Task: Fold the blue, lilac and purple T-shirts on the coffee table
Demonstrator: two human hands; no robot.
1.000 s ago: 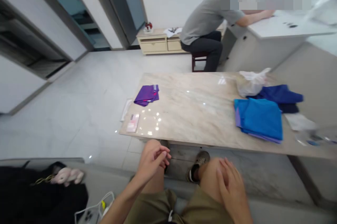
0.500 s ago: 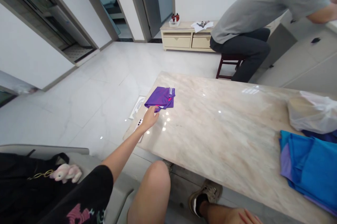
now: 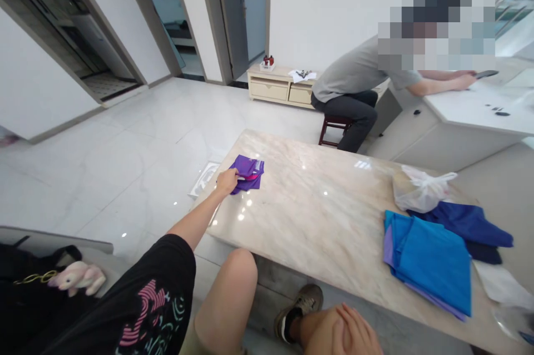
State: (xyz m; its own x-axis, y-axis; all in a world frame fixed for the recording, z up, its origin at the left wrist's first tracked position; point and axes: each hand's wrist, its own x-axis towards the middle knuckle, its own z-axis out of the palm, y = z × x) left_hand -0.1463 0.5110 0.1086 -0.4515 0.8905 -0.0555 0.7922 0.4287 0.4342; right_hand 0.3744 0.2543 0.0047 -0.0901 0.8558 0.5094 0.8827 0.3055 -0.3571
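Observation:
A small folded purple cloth (image 3: 250, 181) with a pink patch lies near the far left corner of the marble table (image 3: 308, 216). My left hand (image 3: 227, 181) pinches its left edge, and a flap of the cloth is raised a little. My right hand (image 3: 354, 333) rests on my right knee with its fingers spread and holds nothing. Toward the table's right end lies a folded blue cloth (image 3: 438, 263) with lilac edges, beside a dark blue cloth (image 3: 471, 224).
A tied white plastic bag (image 3: 421, 188) stands behind the blue cloths. Across the table a person (image 3: 354, 74) sits on a dark stool at a white counter (image 3: 475, 104). A pink plush toy (image 3: 79, 278) hangs on a black bag at the left.
My left hand has shifted to the cloth's left edge and lifted a flap. The view has turned right, showing more of the counter, the blue cloths and my right hand.

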